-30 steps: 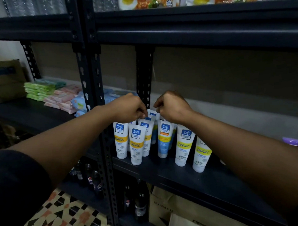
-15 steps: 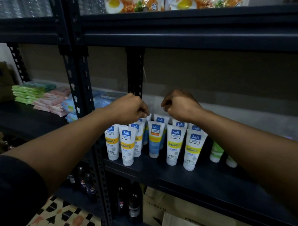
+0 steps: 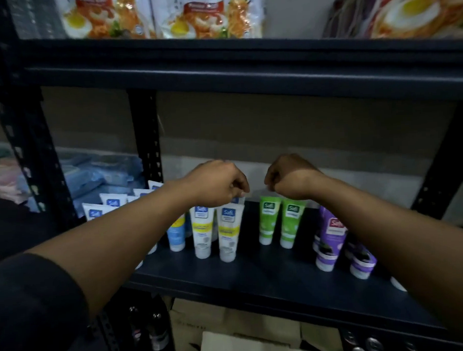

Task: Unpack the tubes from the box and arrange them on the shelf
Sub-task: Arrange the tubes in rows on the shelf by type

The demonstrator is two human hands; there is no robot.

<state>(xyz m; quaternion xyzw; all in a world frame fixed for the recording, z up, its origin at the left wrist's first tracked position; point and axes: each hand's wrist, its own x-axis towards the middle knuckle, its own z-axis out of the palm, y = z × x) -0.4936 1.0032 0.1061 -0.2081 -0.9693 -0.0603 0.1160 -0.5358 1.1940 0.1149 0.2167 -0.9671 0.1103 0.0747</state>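
Several Safi tubes stand cap-down on the dark shelf (image 3: 256, 275). From left to right there are white tubes with yellow bands (image 3: 229, 233), a blue one (image 3: 176, 236), two green tubes (image 3: 268, 221) and purple tubes (image 3: 330, 240). My left hand (image 3: 217, 184) is closed, its fingertips pinching the crimped top of a white tube (image 3: 239, 200) in the row behind. My right hand (image 3: 289, 178) is a closed fist just above the green tubes, with nothing visible in it. My forearms hide more tubes at the left and right.
A cardboard box (image 3: 232, 332) sits on the level below, beside dark bottles (image 3: 157, 335). Noodle packs (image 3: 204, 14) fill the shelf above. A perforated upright post (image 3: 145, 136) stands left of the tubes, with blue packets (image 3: 103, 175) behind it.
The view and both hands have shifted right along the row. Green and purple tubes have come into sight, and my right hand went from the white tubes to over the green ones.
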